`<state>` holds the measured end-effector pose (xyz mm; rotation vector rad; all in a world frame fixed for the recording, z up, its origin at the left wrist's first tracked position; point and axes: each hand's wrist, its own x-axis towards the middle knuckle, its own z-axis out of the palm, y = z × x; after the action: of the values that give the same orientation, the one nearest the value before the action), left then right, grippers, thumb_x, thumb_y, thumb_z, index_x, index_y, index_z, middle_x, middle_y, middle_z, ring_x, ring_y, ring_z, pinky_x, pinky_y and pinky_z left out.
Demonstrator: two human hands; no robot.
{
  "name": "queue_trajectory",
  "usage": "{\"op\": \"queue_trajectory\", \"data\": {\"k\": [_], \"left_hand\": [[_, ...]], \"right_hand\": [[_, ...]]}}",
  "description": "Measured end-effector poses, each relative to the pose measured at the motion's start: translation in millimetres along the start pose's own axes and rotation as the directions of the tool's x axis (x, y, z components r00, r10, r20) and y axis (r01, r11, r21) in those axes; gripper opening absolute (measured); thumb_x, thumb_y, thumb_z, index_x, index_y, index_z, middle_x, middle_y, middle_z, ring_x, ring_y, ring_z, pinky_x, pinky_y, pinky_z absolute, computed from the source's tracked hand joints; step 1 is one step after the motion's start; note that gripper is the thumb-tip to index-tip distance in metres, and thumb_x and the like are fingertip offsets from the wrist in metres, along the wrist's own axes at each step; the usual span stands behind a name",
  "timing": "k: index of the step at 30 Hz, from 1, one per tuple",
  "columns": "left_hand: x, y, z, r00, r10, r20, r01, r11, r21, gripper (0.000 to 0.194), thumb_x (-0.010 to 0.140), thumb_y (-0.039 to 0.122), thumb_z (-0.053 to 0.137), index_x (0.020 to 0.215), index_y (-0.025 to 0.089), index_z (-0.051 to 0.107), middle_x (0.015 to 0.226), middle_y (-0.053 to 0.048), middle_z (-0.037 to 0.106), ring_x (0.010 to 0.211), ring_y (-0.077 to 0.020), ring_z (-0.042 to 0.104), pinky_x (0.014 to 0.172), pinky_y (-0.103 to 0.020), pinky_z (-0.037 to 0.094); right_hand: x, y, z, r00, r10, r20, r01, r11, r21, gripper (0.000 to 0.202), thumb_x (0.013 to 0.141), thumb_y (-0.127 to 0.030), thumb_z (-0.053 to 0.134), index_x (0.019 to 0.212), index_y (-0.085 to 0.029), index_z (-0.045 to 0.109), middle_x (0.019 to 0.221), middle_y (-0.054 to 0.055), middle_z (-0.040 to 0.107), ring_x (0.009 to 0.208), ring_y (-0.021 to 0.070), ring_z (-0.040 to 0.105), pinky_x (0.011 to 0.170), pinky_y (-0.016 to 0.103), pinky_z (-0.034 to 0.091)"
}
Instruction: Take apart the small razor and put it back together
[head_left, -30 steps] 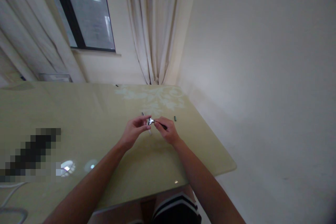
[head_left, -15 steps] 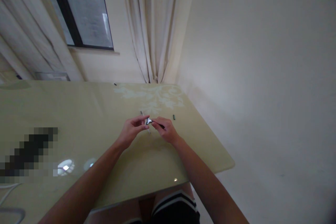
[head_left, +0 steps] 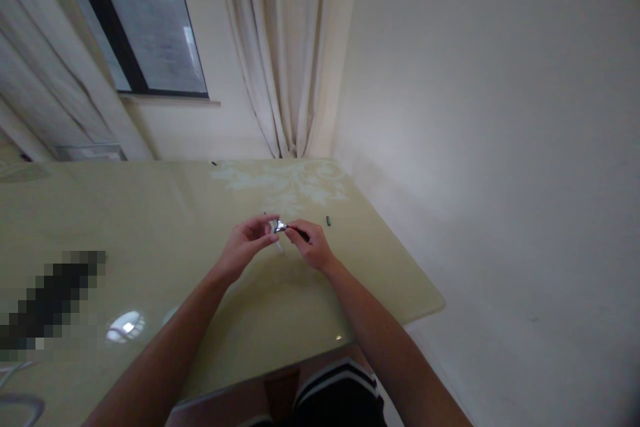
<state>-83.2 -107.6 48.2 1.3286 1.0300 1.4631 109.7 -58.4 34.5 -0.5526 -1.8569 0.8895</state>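
Note:
Over the table, my right hand [head_left: 314, 247] is closed around the dark handle of a small razor [head_left: 281, 226]. The razor's shiny silver, triangular head points left. My left hand [head_left: 243, 247] has its thumb and a fingertip at the two ends of that head, pinching it. Beneath the hands a thin white stick [head_left: 280, 247] lies on the table, partly hidden by the left fingers. To the right of my right hand rests a small dark rectangular piece [head_left: 329, 221].
The glossy pale-green table [head_left: 280, 313] meets a white wall on the right. A tiny dark piece [head_left: 214, 163] lies at its far edge. A pixelated dark object [head_left: 55, 300] and a pale cable [head_left: 25, 401] are at left. Curtains [head_left: 280, 47] hang behind.
The view has shifted slightly. My left fingers have loosened a little around the razor's head, and more of its silver face shows. My right hand still holds the handle.

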Motion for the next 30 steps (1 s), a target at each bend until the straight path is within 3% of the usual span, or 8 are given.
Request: {"op": "queue_trajectory", "data": {"k": [5,7,10,13,16,20,24,30], "left_hand": [[0.6,-2.6,-2.0,1.000,-0.001,-0.016,0.002,0.998,0.062,0.044,0.071,0.041,0.088,0.110,0.022,0.079,0.075,0.001,0.058,0.072,-0.0129,0.054,0.070,-0.025,0.046],[2.3,-7.0,-4.0,0.997,0.007,-0.079,0.002,0.994,0.110,0.047,0.076,0.049,0.083,0.114,0.021,0.077,0.078,0.000,0.060,0.073,-0.0137,0.054,0.070,-0.026,0.046],[3.2,-20.6,-5.2,0.992,0.009,-0.129,0.033,0.947,0.320,0.048,0.085,0.055,0.070,0.115,0.018,0.074,0.080,-0.002,0.062,0.068,-0.0147,0.053,0.067,-0.028,0.045],[-1.5,-37.9,-1.2,0.999,0.050,0.017,-0.050,0.769,0.638,0.047,0.087,0.050,0.067,0.123,0.020,0.070,0.092,-0.005,0.064,0.074,-0.0187,0.058,0.074,-0.034,0.049],[-8.1,-48.3,5.3,0.976,0.083,0.203,-0.214,0.565,0.797,0.045,0.087,0.047,0.069,0.127,0.026,0.070,0.115,-0.010,0.062,0.103,-0.0277,0.061,0.096,-0.044,0.047],[-10.0,-45.9,7.2,0.963,0.048,0.265,-0.252,0.510,0.823,0.029,0.094,0.045,0.059,0.103,0.021,0.074,0.115,-0.012,0.062,0.110,-0.0290,0.060,0.099,-0.042,0.046],[-7.8,-37.4,3.6,0.982,0.000,0.189,-0.167,0.461,0.872,0.028,0.094,0.046,0.056,0.090,0.020,0.066,0.100,-0.009,0.064,0.090,-0.0243,0.063,0.080,-0.034,0.047],[-10.0,-29.6,7.5,0.993,-0.110,0.035,-0.010,0.223,0.975,0.035,0.094,0.054,0.051,0.084,0.021,0.057,0.084,-0.009,0.067,0.077,-0.0246,0.062,0.067,-0.031,0.038]], "right_hand": [[2.5,5.9,-0.7,0.998,-0.040,0.040,0.043,0.997,-0.069,0.032,0.097,-0.048,0.063,0.098,-0.018,0.075,0.085,0.005,0.070,0.079,0.0167,0.064,0.076,0.028,0.049],[6.2,13.9,-6.6,1.000,-0.019,-0.017,0.017,0.995,-0.099,0.033,0.095,-0.049,0.065,0.099,-0.018,0.075,0.087,0.005,0.068,0.077,0.0158,0.063,0.073,0.027,0.048],[12.4,31.2,-31.1,0.976,0.121,-0.182,-0.144,0.982,-0.119,0.038,0.097,-0.051,0.059,0.106,-0.018,0.074,0.094,0.006,0.066,0.061,0.0116,0.058,0.059,0.024,0.046],[14.4,47.9,-68.0,0.907,0.212,-0.364,-0.319,0.911,-0.262,0.038,0.096,-0.048,0.055,0.094,-0.017,0.076,0.088,0.006,0.066,0.064,0.0146,0.059,0.061,0.026,0.046],[10.2,57.5,-96.7,0.819,0.313,-0.481,-0.533,0.728,-0.432,0.036,0.096,-0.040,0.053,0.082,-0.017,0.077,0.078,0.007,0.070,0.078,0.0208,0.065,0.071,0.028,0.046],[3.0,62.9,-104.0,0.692,0.444,-0.569,-0.716,0.517,-0.469,0.025,0.093,-0.033,0.061,0.092,-0.016,0.080,0.093,0.012,0.077,0.086,0.0235,0.070,0.075,0.029,0.046],[2.2,67.1,-96.5,0.697,0.421,-0.580,-0.716,0.436,-0.544,0.024,0.095,-0.028,0.060,0.097,-0.014,0.079,0.098,0.015,0.077,0.090,0.0243,0.071,0.077,0.030,0.048],[5.1,66.3,-91.3,0.709,0.383,-0.592,-0.705,0.348,-0.618,0.021,0.092,-0.024,0.061,0.090,-0.015,0.079,0.092,0.015,0.077,0.084,0.0237,0.071,0.071,0.029,0.048]]}}
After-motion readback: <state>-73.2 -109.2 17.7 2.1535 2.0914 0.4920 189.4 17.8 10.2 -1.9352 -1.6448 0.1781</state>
